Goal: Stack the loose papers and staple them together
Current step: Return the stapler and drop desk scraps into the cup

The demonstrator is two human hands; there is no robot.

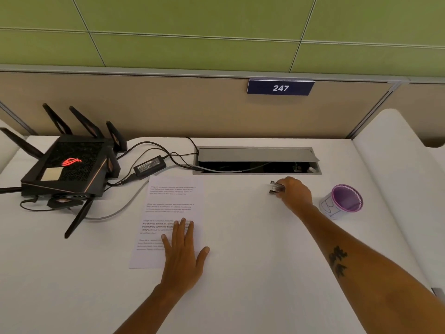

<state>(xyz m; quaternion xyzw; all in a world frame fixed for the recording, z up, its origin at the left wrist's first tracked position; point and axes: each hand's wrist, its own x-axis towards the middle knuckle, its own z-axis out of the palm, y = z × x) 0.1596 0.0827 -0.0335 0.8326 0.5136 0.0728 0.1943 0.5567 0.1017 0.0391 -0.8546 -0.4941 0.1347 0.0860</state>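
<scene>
A stack of white printed papers lies on the white desk, left of centre. My left hand rests flat on the lower right part of the stack, fingers spread and holding nothing. Farther right and toward the back, my right hand is closed around a small dark metal stapler, whose front end sticks out to the left of my fingers. The stapler is well apart from the papers.
A black router with antennas and its power brick with cables sit at the back left, close to the papers' top edge. An open cable hatch lies behind. A purple-rimmed cup stands right of my right hand.
</scene>
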